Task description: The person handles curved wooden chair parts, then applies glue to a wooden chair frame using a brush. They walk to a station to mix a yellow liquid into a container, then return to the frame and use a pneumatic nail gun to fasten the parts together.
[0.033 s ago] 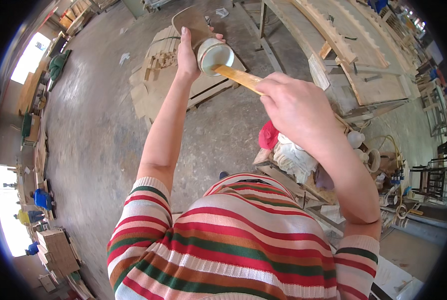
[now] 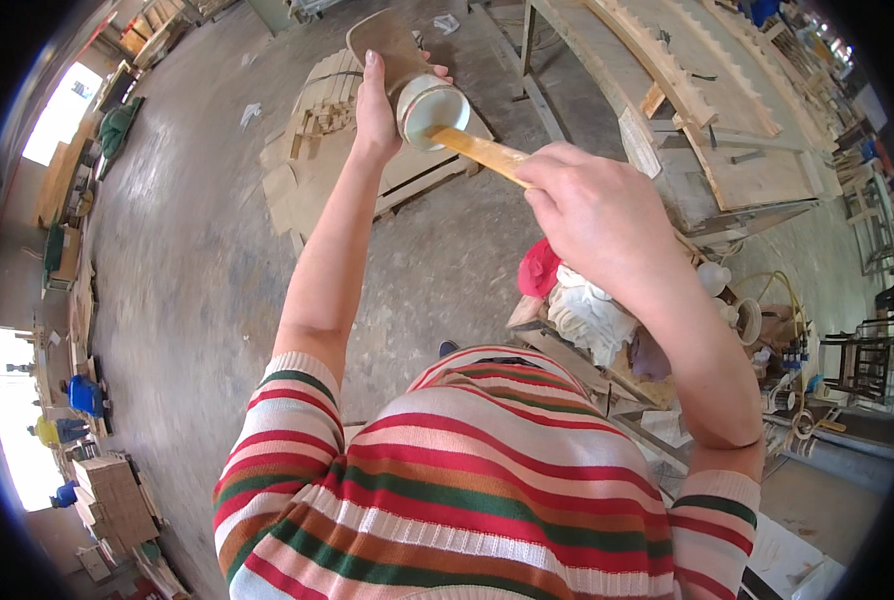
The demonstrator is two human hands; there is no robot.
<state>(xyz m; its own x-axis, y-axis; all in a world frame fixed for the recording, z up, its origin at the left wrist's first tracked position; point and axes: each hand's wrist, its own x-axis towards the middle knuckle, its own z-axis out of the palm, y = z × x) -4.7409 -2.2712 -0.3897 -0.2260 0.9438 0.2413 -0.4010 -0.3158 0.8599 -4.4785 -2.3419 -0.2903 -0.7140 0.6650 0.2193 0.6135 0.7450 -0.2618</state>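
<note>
Out in front, my left hand (image 2: 375, 118) is wrapped around a tilted white cup (image 2: 451, 104) and a brown curved piece (image 2: 379, 45) that rises behind it. Whether the cup and the brown piece are joined, I cannot tell. The cup's round opening faces me, showing a pale inside. My right hand (image 2: 599, 208) grips a flat yellowish stick (image 2: 485, 153) by its near end. The stick's far end reaches into the cup at its lower rim. What the cup holds is hard to make out.
Beyond my left hand, bundled wood strips (image 2: 329, 95) lie on boards (image 2: 292, 190) on the floor. A large wooden frame (image 2: 737, 150) stands at the far right. Below my right arm are white cloths (image 2: 589, 315) and a red cloth (image 2: 539, 268). Another person (image 2: 57, 431) is far left.
</note>
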